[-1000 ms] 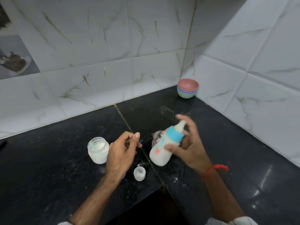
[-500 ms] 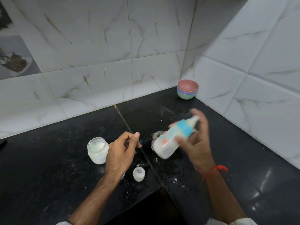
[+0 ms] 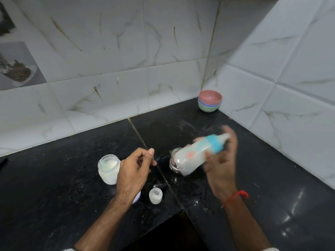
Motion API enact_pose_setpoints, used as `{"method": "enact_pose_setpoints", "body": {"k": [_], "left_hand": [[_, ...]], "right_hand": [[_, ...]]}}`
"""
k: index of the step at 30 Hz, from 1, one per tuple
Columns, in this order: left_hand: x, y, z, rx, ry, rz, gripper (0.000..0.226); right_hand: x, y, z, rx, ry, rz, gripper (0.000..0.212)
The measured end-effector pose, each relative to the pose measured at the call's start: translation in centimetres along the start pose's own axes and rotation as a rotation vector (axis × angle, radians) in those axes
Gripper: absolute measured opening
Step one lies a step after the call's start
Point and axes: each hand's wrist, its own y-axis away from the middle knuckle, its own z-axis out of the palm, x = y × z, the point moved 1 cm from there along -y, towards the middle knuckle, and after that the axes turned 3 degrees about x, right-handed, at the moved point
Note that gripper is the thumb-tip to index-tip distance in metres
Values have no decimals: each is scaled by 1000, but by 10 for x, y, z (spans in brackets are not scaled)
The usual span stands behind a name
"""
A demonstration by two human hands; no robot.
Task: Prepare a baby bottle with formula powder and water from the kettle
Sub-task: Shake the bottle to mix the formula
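Now, head view: your right hand (image 3: 220,161) is wrapped around the capped bottle (image 3: 197,153), tilted and blurred, above the counter (image 3: 272,178) toward its right edge. Left hand (image 3: 133,171) loosely curled, empty. Shake with a firm grip and a finger over the teat.

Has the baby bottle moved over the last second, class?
Yes. The bottle in the right hand has tipped from nearly upright to nearly flat, teat swinging right, away from the powder jar.

Baby bottle (image 3: 195,156): white, milky inside, blue collar, blurred, tilted nipple toward upper right, right of centre.
Formula jar (image 3: 108,168): open, white powder, upright, left of centre.
Kettle (image 3: 174,163): small, steel, mostly hidden behind bottle.
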Motion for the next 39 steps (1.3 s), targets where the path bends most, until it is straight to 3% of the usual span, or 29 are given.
{"method": "enact_pose_setpoints", "body": {"k": [2,4,6,9,11,12,14,15,18,19,21,25,27,28,30,31,34,35,37,39], "left_hand": [[1,-1,2,1,6,7,30],[2,-2,2,-8,4,15,30],[2,-2,0,-6,7,15,30],[0,-2,-2,-2,0,10,31],[-1,-1,-2,-6,-7,-2,30],[-1,-1,-2,-9,-5,-6,30],[-1,0,-1,-18,11,-8,30],[0,0,1,-20,19,-8,31],[3,0,5,-30,28,-2,30],[4,0,5,-33,27,3,30],[6,0,4,-31,32,8,30],[5,-1,1,-15,51,-2,31],[2,0,1,-16,46,-7,31],[1,1,1,-19,44,-7,31],[-1,1,1,-26,35,-1,31],[-1,1,2,-31,30,3,31],[-1,-1,7,-43,26,11,32],[-1,-2,8,-44,25,18,32],[0,-2,8,-45,21,29,32],[2,-2,6,-36,29,29,32]], "right_hand": [[9,12,9,-416,266,141,86],[11,15,10,-448,316,192,90],[4,12,6,-163,159,112,83],[-7,-5,-14,392,-360,59,86],[-8,-14,-24,540,-629,26,98],[-5,-14,-25,545,-638,20,96],[-1,-10,-18,410,-405,27,75],[-1,-8,-12,256,-220,35,69],[3,-1,-2,-326,366,121,85],[3,-1,0,-425,478,136,88],[-3,-3,3,-371,410,99,86],[-21,-18,-9,313,-265,-34,66],[-24,-26,-15,493,-602,-49,77],[-22,-26,-15,519,-636,-57,81],[-17,-21,-8,442,-462,-69,77],[-15,-18,-4,323,-300,-84,73],[-5,-4,8,-268,306,-33,80],[-2,-1,9,-395,464,17,83],[-2,0,10,-377,480,46,83],[-8,-1,9,-59,197,11,78]]}}
